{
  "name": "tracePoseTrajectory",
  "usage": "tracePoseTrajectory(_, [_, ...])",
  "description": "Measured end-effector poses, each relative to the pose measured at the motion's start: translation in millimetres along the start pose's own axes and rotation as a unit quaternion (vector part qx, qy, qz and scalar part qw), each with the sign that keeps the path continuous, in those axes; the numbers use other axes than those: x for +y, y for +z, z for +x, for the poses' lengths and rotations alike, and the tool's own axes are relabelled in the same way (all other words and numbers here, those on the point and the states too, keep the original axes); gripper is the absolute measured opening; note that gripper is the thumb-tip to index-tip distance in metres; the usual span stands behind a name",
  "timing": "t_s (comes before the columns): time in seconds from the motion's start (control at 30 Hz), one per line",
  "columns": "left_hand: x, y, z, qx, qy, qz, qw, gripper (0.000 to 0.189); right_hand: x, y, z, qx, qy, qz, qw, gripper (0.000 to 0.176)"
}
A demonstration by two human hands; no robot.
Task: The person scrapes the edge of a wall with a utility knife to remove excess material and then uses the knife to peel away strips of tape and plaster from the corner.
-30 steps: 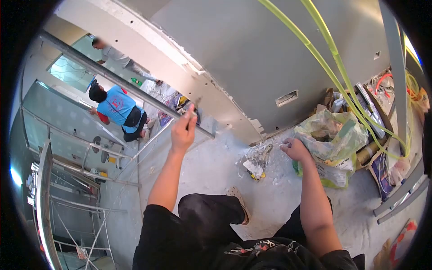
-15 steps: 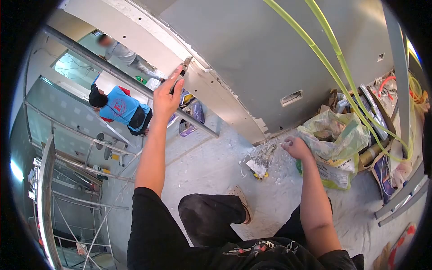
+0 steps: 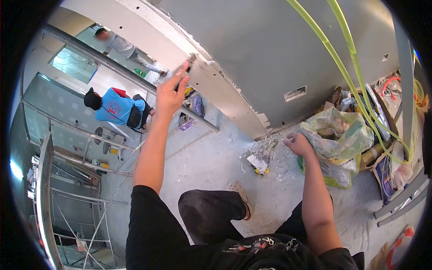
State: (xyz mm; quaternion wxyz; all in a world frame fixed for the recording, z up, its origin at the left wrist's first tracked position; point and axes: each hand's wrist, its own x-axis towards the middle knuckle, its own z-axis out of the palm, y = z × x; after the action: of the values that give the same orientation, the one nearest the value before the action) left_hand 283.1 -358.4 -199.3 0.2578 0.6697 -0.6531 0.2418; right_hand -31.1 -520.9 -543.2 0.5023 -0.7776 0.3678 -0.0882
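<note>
My left hand is raised and closed around the dark handle of a putty knife. Its blade meets the edge of the pale wall board, where the board borders the grey wall panel. Lower on the right, my right hand hangs with curled fingers beside a greenish plastic bag. Whatever those fingertips hold, if anything, is too small to make out. Scraped debris lies on the floor just left of that hand, with a yellow-and-black item by it.
A metal pipe slants across the upper left. Scaffolding stands at left. Two people are beyond the pipe, one in a blue shirt. Yellow-green hoses hang at right, above a box of materials. The grey wall has socket cut-outs.
The putty knife has shifted slightly along the board edge, with my left hand. My right hand's fingers have drawn closer together. The view has moved a little, and the person in blue has turned.
</note>
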Motion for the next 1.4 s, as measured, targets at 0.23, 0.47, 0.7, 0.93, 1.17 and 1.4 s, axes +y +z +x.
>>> tracePoseTrajectory(0.23, [1, 43, -57, -0.098, -0.046, -0.017, 0.994, 0.037, 10, -4, -1, 0.012, 0.014, 0.001, 1.000, 0.045])
tracePoseTrajectory(0.47, [0, 4, -24, 0.026, 0.026, 0.023, 0.999, 0.036, 10, -1, 4, 0.007, 0.008, 0.003, 1.000, 0.044])
tracePoseTrajectory(0.7, [-1, -17, 10, 0.031, 0.034, 0.037, 0.998, 0.036, 19, 8, 13, 0.019, -0.015, 0.000, 1.000, 0.044])
tracePoseTrajectory(0.93, [2, 5, -3, 0.062, 0.006, 0.009, 0.998, 0.036, 17, 9, 11, 0.005, 0.006, 0.001, 1.000, 0.043])
tracePoseTrajectory(1.17, [2, 34, -17, 0.131, 0.010, -0.001, 0.991, 0.038, 18, 0, 3, -0.017, 0.027, 0.010, 0.999, 0.047])
tracePoseTrajectory(1.4, [-20, 82, -129, -0.073, -0.004, -0.038, 0.997, 0.040, 30, -6, 6, 0.026, -0.022, 0.013, 0.999, 0.046])
